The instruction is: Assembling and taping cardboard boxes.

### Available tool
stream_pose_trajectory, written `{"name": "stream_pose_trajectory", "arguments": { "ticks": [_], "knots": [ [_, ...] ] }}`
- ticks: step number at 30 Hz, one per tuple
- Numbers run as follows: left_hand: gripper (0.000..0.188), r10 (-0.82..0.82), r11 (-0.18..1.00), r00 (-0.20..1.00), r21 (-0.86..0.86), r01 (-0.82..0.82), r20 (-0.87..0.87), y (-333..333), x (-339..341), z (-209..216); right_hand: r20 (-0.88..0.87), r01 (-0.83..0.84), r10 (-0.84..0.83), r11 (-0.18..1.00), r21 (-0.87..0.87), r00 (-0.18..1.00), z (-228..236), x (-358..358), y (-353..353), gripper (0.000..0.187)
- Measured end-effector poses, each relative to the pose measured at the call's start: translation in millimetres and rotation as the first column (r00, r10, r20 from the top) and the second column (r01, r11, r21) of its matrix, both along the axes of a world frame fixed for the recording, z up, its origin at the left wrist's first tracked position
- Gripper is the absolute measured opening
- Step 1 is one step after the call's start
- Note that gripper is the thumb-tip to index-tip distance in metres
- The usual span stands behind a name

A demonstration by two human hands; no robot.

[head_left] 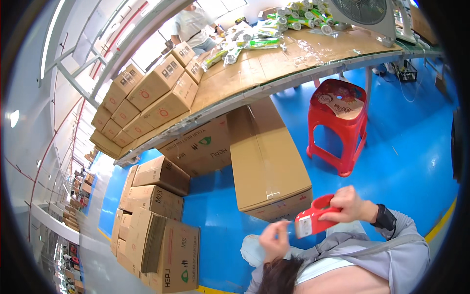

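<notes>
My right hand [348, 206] is wrapped round the handle of a red tape dispenser [313, 218], held above my lap. Close to its front end, my left hand [274, 240] is pinched, with a faint clear strip of tape between it and the dispenser. Just beyond both hands stands a large closed brown carton [267, 161] on the blue floor, its long top facing up. A shiny strip of tape shows at the near end of that top.
A red plastic stool [340, 117] stands right of the carton. Beyond is a long workbench [245, 81] with stacked small cartons [152, 90], green-and-white wrapped items [298, 19] and a fan [362, 10]. More cartons [156, 201] are piled at left. A person [193, 27] stands behind the bench.
</notes>
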State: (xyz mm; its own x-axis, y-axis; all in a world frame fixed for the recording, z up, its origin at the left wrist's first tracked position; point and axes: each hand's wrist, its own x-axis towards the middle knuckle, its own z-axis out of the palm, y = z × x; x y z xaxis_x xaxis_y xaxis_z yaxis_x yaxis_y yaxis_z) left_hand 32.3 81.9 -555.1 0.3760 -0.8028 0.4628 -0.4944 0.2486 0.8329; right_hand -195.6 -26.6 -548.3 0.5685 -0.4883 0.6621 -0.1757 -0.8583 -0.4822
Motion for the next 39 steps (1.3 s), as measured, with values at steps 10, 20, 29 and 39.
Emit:
{"name": "stream_pose_trajectory", "arguments": {
  "ticks": [10,20,29,39],
  "knots": [
    [0.028,-0.012,0.921,0.985,0.382,0.078,-0.173,-7.3,114.8,20.6,-0.229,0.134,-0.034,0.890,0.436,0.973,31.9,-86.8,-82.7,0.046],
    [0.032,0.187,0.904,0.960,0.419,-0.086,-0.208,-0.9,205.4,18.9,-0.270,0.330,-0.231,0.847,0.416,0.935,21.3,-135.1,-120.6,0.049],
    [0.030,0.177,0.829,0.934,0.558,0.028,-0.310,8.9,284.4,-22.9,-0.376,0.438,-0.273,0.760,0.481,0.886,-9.0,-136.9,-113.1,0.051],
    [0.028,0.148,0.837,0.909,0.539,0.095,-0.390,-11.4,319.9,-41.6,-0.404,0.409,-0.226,0.790,0.456,0.886,-7.6,-111.0,-124.2,0.049]
  ]
}}
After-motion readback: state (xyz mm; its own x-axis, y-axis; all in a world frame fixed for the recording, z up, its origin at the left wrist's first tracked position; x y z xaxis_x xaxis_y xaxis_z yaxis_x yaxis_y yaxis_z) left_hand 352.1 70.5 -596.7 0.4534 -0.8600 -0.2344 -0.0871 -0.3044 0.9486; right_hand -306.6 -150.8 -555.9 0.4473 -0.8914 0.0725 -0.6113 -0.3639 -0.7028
